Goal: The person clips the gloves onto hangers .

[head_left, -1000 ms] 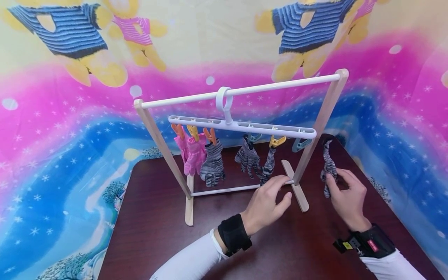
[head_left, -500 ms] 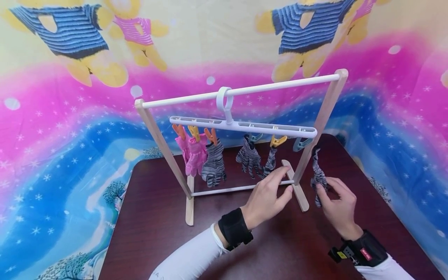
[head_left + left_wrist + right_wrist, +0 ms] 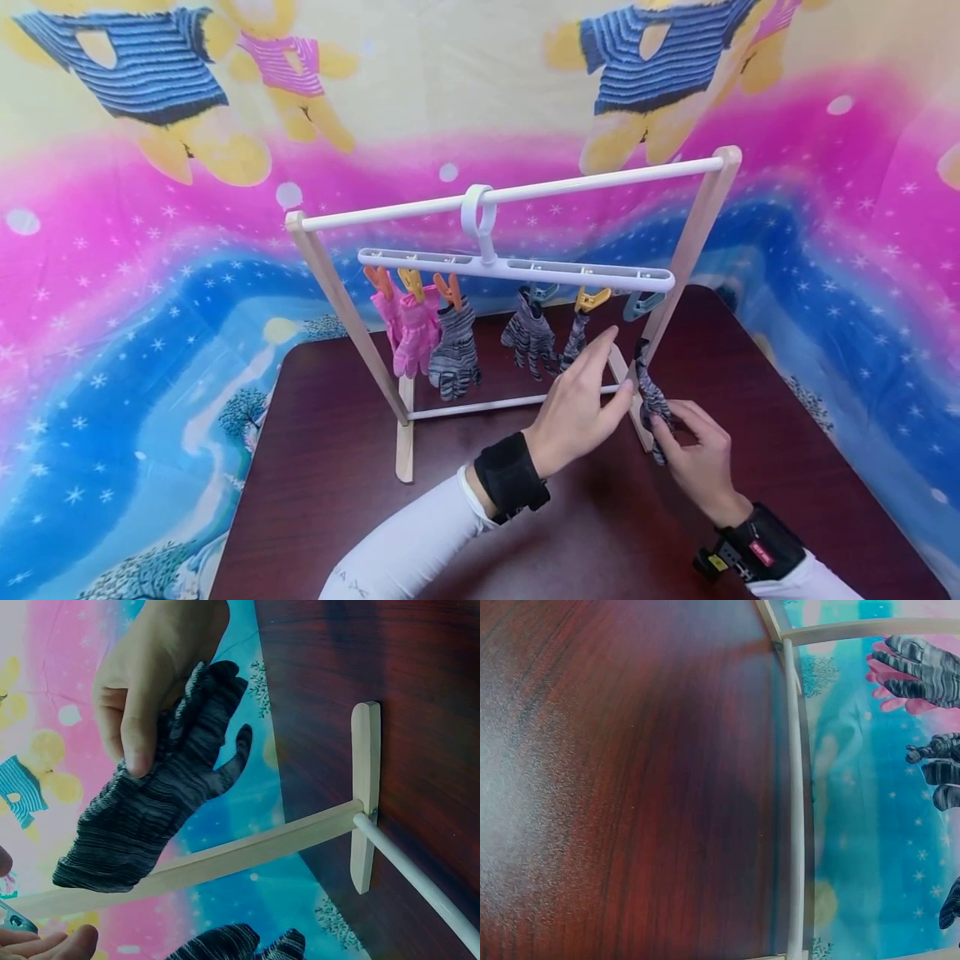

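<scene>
My right hand (image 3: 703, 457) pinches a grey-and-black striped knit glove (image 3: 651, 396) between thumb and fingers, beside the rack's right post. In the left wrist view the glove (image 3: 150, 795) hangs cuff-down in the picture, under the curled fingers of the right hand (image 3: 161, 667). My left hand (image 3: 573, 417) is raised with straight fingers, below the hanger's right half, and holds nothing. Above it a teal clip (image 3: 643, 306) hangs with no glove in it. The right wrist view does not show the held glove.
A white hanger (image 3: 525, 268) hangs from a wooden rack's top bar (image 3: 600, 185). Pink gloves (image 3: 418, 335) and grey striped gloves (image 3: 454, 350) dangle from its orange, yellow and teal clips. The rack stands on a dark wooden table (image 3: 322, 500), before a patterned cloth backdrop (image 3: 187, 333).
My right hand has carried the striped glove left and slightly down, from right of the rack to its right post. The left hand has risen a little, its fingers straighter.
</scene>
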`<state>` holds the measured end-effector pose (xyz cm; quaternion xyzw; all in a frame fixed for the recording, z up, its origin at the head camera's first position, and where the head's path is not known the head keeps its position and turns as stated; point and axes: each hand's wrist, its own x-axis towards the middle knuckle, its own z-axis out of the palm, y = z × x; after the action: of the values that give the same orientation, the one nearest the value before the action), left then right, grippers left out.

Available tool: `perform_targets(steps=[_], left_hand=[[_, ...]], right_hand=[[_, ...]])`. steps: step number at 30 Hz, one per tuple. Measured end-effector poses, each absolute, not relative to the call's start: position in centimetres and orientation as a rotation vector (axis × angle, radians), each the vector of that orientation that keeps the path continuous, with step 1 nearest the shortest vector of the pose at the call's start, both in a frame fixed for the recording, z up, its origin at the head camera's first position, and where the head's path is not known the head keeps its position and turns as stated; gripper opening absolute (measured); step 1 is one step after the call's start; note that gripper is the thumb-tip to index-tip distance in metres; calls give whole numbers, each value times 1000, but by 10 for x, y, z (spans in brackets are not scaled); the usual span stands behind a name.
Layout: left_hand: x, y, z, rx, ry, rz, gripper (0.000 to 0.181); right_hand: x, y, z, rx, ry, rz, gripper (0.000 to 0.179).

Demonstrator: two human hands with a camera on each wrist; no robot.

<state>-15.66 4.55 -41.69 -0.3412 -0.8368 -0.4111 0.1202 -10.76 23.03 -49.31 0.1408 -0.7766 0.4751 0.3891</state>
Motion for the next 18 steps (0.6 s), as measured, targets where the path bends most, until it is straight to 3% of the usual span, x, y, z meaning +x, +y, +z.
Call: perform_targets(steps=[18], left_hand=[[-166, 58, -397, -892, -2478, -1364, 73]], right_hand=[[-115, 227, -504, 367, -1995, 1216, 30]])
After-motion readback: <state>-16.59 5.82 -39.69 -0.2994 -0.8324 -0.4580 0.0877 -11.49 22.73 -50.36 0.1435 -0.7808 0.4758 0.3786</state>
